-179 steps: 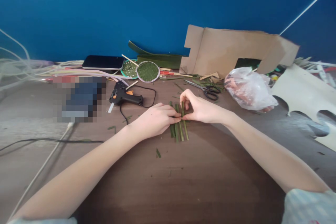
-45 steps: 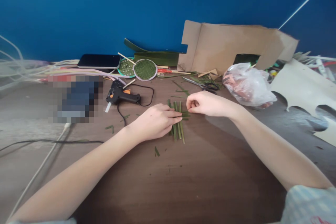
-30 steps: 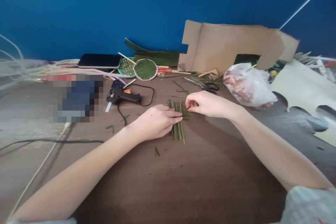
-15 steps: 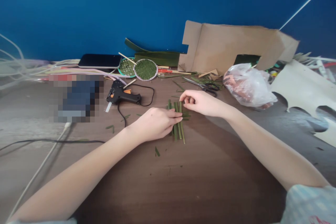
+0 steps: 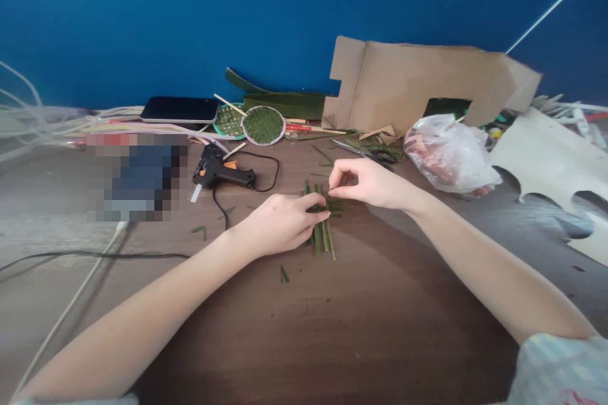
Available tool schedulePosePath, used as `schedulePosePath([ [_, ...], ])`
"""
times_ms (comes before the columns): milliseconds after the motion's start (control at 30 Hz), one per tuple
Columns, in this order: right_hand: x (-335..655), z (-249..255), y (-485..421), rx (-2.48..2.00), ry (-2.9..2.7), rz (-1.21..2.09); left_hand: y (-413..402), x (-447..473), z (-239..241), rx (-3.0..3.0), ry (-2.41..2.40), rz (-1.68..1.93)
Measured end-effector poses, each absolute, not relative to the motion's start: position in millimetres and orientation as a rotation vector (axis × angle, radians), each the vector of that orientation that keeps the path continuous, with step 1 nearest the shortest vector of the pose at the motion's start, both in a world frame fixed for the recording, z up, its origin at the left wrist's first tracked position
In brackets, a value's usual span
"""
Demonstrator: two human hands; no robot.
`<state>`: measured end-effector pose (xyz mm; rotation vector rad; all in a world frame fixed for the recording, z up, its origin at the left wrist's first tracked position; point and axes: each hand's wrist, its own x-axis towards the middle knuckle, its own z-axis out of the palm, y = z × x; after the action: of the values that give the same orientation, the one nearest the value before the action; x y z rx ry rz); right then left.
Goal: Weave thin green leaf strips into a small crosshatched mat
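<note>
On the brown table lie several narrow green leaf strips (image 5: pixel 325 237), side by side lengthwise, with a few short pieces crossing them toward the right. My left hand (image 5: pixel 281 223) presses down on these strips from the left, its fingers bent over their middle. At their far right end, my right hand (image 5: pixel 369 183) is closed in a pinch, thumb against forefinger, on the upper end of one strip. The fingertips cover most of that end. A small loose leaf scrap (image 5: pixel 284 274) lies just below the bundle.
A black glue gun (image 5: pixel 223 174) with its cord lies left, near a phone (image 5: pixel 180 110) and two round woven green pieces (image 5: pixel 264 126). Behind my right hand are scissors (image 5: pixel 365 152), a plastic bag (image 5: pixel 451 155) and cut cardboard (image 5: pixel 403 76). White sheet (image 5: pixel 541 152) is far right.
My right thumb and forefinger have come down onto the end of a strip and closed in a pinch. The left fingers have bent slightly more and stay on the strips.
</note>
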<state>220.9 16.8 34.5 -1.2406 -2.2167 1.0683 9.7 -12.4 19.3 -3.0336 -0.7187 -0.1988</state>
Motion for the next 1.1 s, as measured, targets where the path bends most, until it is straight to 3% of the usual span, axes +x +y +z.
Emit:
schedulePosePath([
  [200,222.1,36.1,15.3,-1.178,-2.292,0.998,-13.0,8.5,18.8,-2.981,-0.756,-0.196],
  [467,222.4,46.0,13.6,-1.209,-2.338,1.149,-12.7,8.5,19.2,-2.964,-0.707,-0.188],
  [733,232.4,44.4,20.7,-1.541,-2.462,0.951,-12.5,8.7,19.7,-2.975,-0.705,-0.185],
  [1100,228.3,35.6,19.1,-1.559,-2.511,0.958,-12.7,9.7,20.9,-2.961,-0.685,-0.192],
])
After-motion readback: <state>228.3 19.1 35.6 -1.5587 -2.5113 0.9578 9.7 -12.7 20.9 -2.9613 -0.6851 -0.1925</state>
